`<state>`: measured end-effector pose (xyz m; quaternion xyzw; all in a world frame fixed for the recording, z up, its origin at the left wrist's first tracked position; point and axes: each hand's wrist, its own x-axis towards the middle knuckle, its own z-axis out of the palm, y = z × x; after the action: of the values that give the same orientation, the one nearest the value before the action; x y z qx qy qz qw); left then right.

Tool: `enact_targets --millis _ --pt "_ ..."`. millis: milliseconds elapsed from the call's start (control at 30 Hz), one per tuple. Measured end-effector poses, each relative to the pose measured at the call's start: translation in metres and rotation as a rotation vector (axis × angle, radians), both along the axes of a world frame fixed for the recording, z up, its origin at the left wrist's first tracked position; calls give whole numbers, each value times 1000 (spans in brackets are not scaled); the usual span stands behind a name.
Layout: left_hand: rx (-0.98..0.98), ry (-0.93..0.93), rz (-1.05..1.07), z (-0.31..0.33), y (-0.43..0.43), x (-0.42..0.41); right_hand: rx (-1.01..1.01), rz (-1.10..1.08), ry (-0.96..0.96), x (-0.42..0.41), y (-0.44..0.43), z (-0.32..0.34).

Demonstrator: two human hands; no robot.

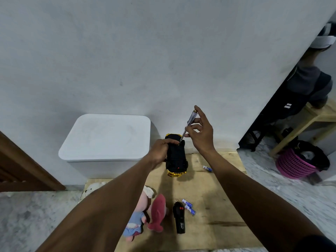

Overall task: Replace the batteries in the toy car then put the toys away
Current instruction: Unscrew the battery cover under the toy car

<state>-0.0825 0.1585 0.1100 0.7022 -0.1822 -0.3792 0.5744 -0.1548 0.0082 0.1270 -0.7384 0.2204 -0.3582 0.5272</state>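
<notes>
My left hand [161,150] grips a black and gold toy car [176,157], held upside down above the wooden board [218,206]. My right hand [201,132] holds a clear-handled screwdriver [189,124] by its shaft, and the tip rests on the car's underside near the far end. A black remote control [179,218] lies on the board close to me. Two blue and white batteries [189,206] lie next to the remote, and a third battery [207,168] lies to the right of the car.
A white lidded bin [107,137] stands against the wall at left. Plush toys, a pink fish [158,213] and a pink doll [138,215], lie under my left forearm. At right are a pink basket [294,166] and a wooden bench [309,122] where a person sits.
</notes>
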Motion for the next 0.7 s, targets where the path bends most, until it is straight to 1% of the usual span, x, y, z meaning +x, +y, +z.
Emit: enact_targets --millis 300,533,700 --pt "5 -5 -7 0 0 4 -39 -2 -21 1 5 0" --pt "5 6 -6 1 -1 6 -125 -20 -18 1 11 0" --pt "14 -15 16 1 -1 8 -142 0 -19 2 11 -3"
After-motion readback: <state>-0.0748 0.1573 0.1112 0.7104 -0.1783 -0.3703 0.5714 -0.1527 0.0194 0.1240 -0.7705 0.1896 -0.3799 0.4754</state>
